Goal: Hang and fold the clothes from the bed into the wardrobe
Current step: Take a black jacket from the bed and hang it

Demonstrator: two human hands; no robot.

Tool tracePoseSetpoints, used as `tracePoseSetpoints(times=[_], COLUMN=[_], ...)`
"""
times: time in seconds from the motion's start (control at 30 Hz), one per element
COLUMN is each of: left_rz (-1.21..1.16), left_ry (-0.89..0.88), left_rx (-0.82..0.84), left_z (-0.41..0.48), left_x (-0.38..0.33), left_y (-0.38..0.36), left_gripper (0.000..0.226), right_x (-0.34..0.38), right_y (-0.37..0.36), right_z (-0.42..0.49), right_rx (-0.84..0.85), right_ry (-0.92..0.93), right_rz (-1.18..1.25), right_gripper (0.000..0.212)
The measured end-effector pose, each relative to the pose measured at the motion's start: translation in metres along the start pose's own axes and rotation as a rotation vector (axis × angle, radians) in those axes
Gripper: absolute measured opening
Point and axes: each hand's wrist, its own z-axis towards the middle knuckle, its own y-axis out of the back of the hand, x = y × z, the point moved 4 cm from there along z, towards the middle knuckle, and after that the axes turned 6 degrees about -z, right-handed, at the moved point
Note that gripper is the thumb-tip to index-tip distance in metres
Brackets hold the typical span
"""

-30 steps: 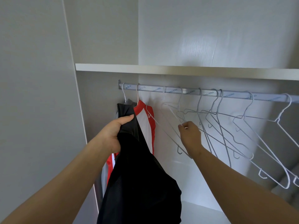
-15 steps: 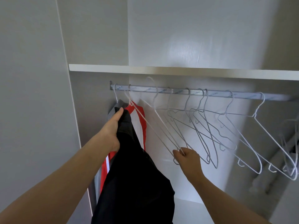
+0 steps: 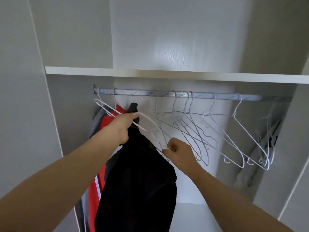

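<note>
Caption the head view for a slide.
Left hand grips a black garment below the wardrobe rail; right hand pinches a white wire hanger.

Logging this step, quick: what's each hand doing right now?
Left hand: grips the black garment and a white hanger.
Right hand: pinches a thin hanger wire.

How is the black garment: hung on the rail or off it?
Off: left hand grips black garment and a white hanger, below the rail.
</note>
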Motion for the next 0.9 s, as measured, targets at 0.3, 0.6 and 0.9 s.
tracePoseSetpoints(times=[0.3,0.6,0.9], left_rz=[0.238,1.010,1.371], left_ry=[0.002,-0.500,-0.734], left_rx=[0.126,0.007,-0.445], left_z=[-0.004,-0.003,0.014], left_x=[0.000,-0.050,-0.082], left_y=[0.005,0.052,0.087], left_gripper=[0.031,0.034,0.019], right_x=[0.053,0.025,-0.009], right_y=[-0.004,0.024,0.044], right_z=[0.007,0.016,0.012], right_rx=[0.286,-0.088,-0.182], right_ry=[-0.070,-0.147,-0.092], right_rz=[0.433,0.565,0.452], right_gripper=[0.033,0.036,0.037])
